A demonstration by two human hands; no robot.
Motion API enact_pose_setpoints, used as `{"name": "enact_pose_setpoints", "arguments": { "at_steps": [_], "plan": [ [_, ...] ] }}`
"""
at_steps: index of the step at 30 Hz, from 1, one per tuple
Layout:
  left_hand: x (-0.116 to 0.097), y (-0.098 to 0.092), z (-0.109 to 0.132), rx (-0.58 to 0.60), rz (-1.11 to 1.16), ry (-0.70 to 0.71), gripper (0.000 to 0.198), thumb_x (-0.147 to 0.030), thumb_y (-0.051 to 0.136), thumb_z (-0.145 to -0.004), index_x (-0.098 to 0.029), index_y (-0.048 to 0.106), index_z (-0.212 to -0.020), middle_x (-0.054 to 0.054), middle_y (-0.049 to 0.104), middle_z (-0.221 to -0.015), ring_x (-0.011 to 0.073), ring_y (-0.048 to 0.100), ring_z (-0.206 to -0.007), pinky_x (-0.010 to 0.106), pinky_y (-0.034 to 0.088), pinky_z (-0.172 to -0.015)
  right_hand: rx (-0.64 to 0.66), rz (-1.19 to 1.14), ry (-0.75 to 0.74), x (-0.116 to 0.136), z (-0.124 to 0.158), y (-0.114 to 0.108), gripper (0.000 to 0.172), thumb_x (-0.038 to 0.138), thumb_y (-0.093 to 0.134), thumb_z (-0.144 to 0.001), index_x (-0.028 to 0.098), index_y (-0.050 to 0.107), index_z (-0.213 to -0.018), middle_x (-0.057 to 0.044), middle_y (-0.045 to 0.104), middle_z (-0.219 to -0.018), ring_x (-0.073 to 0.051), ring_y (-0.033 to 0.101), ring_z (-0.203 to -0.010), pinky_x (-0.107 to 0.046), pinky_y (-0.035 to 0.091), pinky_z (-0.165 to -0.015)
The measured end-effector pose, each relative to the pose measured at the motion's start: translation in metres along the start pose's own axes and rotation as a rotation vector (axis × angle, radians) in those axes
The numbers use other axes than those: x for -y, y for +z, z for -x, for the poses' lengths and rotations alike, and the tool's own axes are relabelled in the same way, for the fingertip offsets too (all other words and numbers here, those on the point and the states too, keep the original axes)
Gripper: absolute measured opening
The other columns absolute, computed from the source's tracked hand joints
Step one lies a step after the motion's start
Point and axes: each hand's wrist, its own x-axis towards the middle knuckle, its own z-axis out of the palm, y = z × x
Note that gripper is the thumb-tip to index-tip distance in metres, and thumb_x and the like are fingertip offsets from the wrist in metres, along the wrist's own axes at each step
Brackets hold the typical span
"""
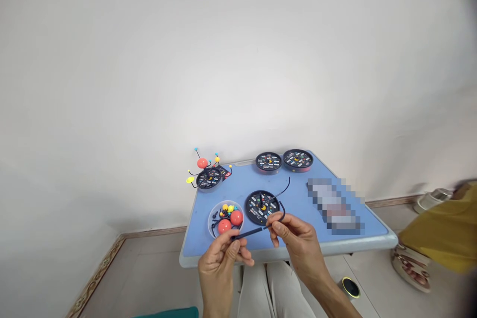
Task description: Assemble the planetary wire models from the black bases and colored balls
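My left hand [222, 257] is closed, pinching a straight black rod [250, 233] by its left end. In my right hand [292, 238], also closed, is a thin curved black rod [282, 208] that bends up at its far end. The near ends of the two rods almost meet; I cannot tell whether they touch. Behind them lies a round black base [255, 208] printed with small labels, with a short post and another curved rod [280, 192] at it. Beside my left hand, a clear bowl [209, 218] holds red balls [236, 217], smaller yellow balls and black pieces.
An assembled planet model [209, 178] stands at the table's back left. Two more round bases [269, 161] sit at the back. A blurred-out flat item [333, 206] lies on the right of the blue table [223, 194]. A white wall rises behind; a yellow cloth [439, 233] hangs at right.
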Motion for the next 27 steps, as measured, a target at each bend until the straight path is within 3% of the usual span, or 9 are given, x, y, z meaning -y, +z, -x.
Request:
{"name": "enact_pose_setpoints", "arguments": {
  "at_steps": [27],
  "plan": [
    [-0.004,0.012,0.002,-0.032,0.039,-0.020,0.037,-0.041,0.081,-0.062,-0.014,0.074,-0.087,0.006,0.072,-0.068,0.0190,0.066,-0.054,0.032,0.059,-0.050,-0.035,-0.035,0.044,0.002,0.000,0.006,0.021,0.038,0.077,-0.072,0.018,0.074,-0.073,0.000,0.061,-0.055,-0.013,0.053,-0.049,-0.030,0.043,-0.057]
  ]
}}
